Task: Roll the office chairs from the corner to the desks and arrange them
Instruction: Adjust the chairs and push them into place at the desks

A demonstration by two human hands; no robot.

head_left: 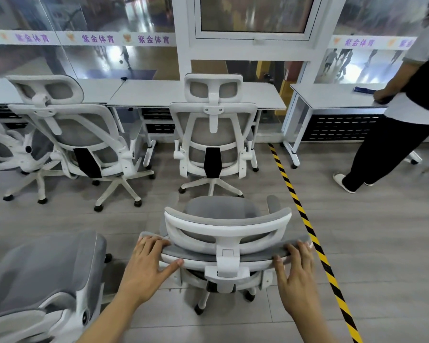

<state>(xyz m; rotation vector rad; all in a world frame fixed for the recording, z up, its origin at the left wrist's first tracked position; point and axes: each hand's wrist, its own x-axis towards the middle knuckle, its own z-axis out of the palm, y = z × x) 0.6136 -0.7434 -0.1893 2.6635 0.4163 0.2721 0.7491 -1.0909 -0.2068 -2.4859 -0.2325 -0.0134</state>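
Office chair [227, 233]: on the floor, just behind a parked chair [214, 134] at the desk [159, 92].
Hands: left hand [146, 266] and right hand [296, 273] both grip its backrest top.
Handling: I judge it rolls lightly but may swivel; the stiff frame is the best hold.

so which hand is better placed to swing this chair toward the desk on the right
Left, probably: the left hand grips the chair on the side away from that desk, so pushing there should turn it right
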